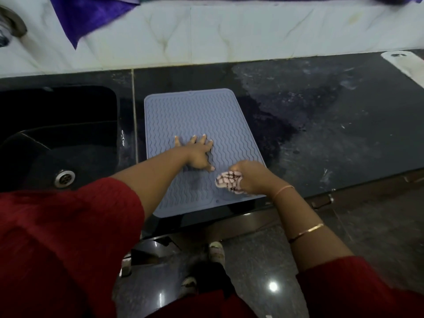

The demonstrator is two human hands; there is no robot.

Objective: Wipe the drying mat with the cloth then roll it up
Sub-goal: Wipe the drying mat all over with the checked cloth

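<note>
A grey-blue drying mat (206, 115) with wavy ridges lies flat on the black counter, its near edge at the counter's front. My left hand (198, 152) rests palm down on the mat's middle, fingers spread. My right hand (250, 177) is closed around a bunched white cloth with dark checks (229, 182), which presses on the mat's near right part. A darker damp patch shows on the mat near its front.
A black sink (57, 134) with a metal drain (64, 177) sits left of the mat. The black counter (332, 134) stretches right, streaked with wet marks. A white board (406, 63) lies at the far right; a purple cloth (91, 14) hangs on the tiled wall.
</note>
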